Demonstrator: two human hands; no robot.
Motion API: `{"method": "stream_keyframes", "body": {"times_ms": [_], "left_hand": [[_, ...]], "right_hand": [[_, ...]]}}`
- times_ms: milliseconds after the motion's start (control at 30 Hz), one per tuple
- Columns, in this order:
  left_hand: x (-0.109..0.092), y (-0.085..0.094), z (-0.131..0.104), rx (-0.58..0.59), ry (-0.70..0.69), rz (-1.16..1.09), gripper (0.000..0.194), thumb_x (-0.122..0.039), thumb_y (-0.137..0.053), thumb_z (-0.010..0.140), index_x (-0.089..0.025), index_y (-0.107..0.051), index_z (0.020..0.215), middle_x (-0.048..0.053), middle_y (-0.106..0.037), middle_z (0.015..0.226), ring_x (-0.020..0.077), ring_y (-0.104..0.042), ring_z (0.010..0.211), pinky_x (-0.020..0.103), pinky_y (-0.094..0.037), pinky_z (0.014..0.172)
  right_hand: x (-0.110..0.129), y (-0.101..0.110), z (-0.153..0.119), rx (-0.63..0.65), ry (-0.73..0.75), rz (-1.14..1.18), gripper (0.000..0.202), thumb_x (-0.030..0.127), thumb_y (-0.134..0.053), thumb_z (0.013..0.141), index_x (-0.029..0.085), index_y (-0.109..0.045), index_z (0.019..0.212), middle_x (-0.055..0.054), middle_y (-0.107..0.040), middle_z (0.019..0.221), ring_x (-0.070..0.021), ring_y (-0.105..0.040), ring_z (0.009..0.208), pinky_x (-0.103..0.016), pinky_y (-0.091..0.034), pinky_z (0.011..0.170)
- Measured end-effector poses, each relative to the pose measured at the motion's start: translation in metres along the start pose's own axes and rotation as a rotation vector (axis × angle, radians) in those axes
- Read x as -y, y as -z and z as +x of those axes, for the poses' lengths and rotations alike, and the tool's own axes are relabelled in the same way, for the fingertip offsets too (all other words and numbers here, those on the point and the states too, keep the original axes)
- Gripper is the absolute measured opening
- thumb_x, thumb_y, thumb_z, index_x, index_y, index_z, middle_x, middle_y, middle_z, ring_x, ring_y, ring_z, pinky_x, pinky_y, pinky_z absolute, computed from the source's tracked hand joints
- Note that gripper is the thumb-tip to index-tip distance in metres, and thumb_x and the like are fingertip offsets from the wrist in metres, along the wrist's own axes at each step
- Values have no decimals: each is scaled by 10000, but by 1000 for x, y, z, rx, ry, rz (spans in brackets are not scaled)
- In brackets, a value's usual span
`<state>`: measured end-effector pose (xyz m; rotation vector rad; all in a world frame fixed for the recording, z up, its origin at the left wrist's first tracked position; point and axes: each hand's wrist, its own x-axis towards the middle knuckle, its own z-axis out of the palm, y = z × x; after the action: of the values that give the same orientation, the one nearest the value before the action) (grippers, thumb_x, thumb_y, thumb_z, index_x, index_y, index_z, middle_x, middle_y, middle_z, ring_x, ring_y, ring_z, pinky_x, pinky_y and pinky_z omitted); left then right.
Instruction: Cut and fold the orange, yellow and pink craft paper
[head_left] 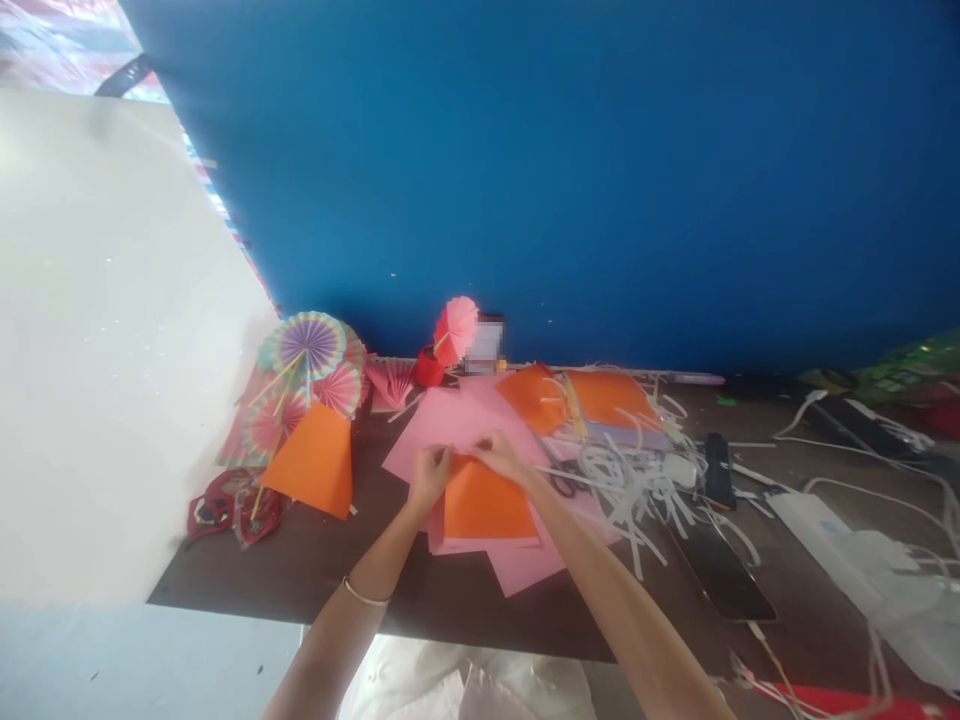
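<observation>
In the head view, the orange sheet lay on pink paper near the table's front edge. Its near edge ran left to right, facing the person; its long axis was unclear. The left hand and right hand pinched its far edge.

A thin, smooth, pale metallic-looking bangle rings the left forearm. The right forearm is bare, as are the slender left hand and right hand. Over the lap spreads a loose cream-white cloth garment, softly creased, with paler overlapping folds near its middle; glare blurs its finer weave.
</observation>
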<state>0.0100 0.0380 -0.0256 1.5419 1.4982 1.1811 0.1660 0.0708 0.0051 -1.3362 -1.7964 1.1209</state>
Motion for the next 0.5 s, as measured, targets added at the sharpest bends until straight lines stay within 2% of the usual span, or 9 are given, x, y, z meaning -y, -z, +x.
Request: {"method": "stream_keyframes", "body": {"times_ms": [100, 300, 500], "left_hand": [[0, 4, 1, -17, 11, 99, 441, -433, -441, 832, -143, -510, 506, -19, -417, 462, 98, -354, 469, 243, -223, 490], [1, 12, 0, -17, 34, 294, 332, -401, -468, 826, -162, -617, 651, 26, -564, 558, 128, -447, 503, 241, -245, 519], [3, 12, 0, 11, 45, 434, 318, -351, -415, 874, -160, -616, 717, 52, -600, 622, 145, -499, 544, 239, -269, 522]], "right_hand": [[2, -2, 1, 29, -21, 1, 261, 375, -603, 642, 148, -567, 519, 15, -520, 521, -114, -457, 538, -229, -341, 489], [1, -5, 5, 77, -56, 10, 322, 380, -611, 634, 153, -498, 435, 52, -408, 433, -75, -350, 460, -218, -261, 434], [-7, -3, 8, 34, -90, 25, 248, 344, -612, 609, 144, -563, 470, 34, -478, 440, -92, -414, 461, -217, -295, 429]]}}
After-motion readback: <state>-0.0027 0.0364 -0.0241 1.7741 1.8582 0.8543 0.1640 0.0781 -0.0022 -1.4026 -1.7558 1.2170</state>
